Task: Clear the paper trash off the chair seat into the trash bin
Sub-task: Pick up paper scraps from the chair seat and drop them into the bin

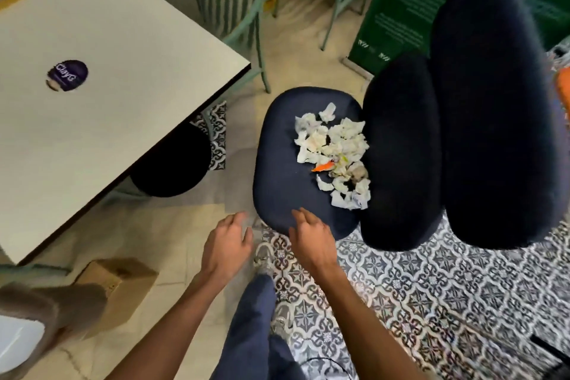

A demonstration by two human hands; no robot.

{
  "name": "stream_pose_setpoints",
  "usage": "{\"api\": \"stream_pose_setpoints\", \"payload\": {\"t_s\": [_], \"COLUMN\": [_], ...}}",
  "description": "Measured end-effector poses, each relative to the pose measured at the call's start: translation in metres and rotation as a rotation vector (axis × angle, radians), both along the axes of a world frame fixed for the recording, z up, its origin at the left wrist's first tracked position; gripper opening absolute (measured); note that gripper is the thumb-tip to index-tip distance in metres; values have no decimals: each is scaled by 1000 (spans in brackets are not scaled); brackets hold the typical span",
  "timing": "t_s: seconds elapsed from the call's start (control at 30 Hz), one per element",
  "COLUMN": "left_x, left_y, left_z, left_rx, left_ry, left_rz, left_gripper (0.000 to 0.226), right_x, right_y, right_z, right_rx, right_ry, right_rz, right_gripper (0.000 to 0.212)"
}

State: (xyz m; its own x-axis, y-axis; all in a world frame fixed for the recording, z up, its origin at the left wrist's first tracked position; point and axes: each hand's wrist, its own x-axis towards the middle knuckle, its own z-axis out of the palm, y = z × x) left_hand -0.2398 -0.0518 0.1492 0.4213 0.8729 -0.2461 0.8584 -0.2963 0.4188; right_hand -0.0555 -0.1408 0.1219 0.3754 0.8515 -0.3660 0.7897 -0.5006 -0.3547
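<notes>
Left hand (227, 244) and right hand (312, 237) at near edge of chair seat (282, 173)
Fingers relaxed, holding nothing; paper trash (334, 149) heaped on the seat.

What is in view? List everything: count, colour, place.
chair seat: one, navy, centre
paper trash: one pile, white, right half of chair seat
orange scrap: one, orange, in that pile
back cushions: two, navy, right of seat
table: one, cream, upper left
sticker: one, purple, on table
round object: one, black, under table edge
cardboard box: one, brown, floor lower left
metal chairs: two, pale green, top
sign: one, dark green, top right
left hand: one, open, near seat's front edge
right hand: one, open, over seat's front edge
</notes>
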Motion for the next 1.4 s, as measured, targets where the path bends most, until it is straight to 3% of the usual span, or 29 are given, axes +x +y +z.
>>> {"api": "stream_pose_setpoints", "payload": {"t_s": [0.47, 0.67, 0.87, 1.03, 1.27, 1.4], "left_x": [157, 202, 218, 227, 250, 271], "left_y": [65, 69, 69, 71, 73, 71], "left_z": [-57, -85, -107, -115, -111, -108], "left_rx": [-76, -125, -154, -154, -210, -354], "left_ry": [128, 140, 157, 156, 57, -155], "left_rz": [-452, -538, -530, -503, -521, -401], "left_gripper": [38, 39, 39, 38, 39, 38], "right_x": [125, 181, 229, 256, 253, 246], "right_y": [1, 12, 40, 49, 42, 40], "right_z": [-60, -100, -146, -171, -139, -92], "right_rx": [-165, -196, -203, -252, 67, 359], "right_ry": [-55, -29, -50, -37, -37, 213], "right_rz": [-406, -600, -537, -457, -610, -837], "right_gripper": [40, 51, 60, 42, 26, 21]}}
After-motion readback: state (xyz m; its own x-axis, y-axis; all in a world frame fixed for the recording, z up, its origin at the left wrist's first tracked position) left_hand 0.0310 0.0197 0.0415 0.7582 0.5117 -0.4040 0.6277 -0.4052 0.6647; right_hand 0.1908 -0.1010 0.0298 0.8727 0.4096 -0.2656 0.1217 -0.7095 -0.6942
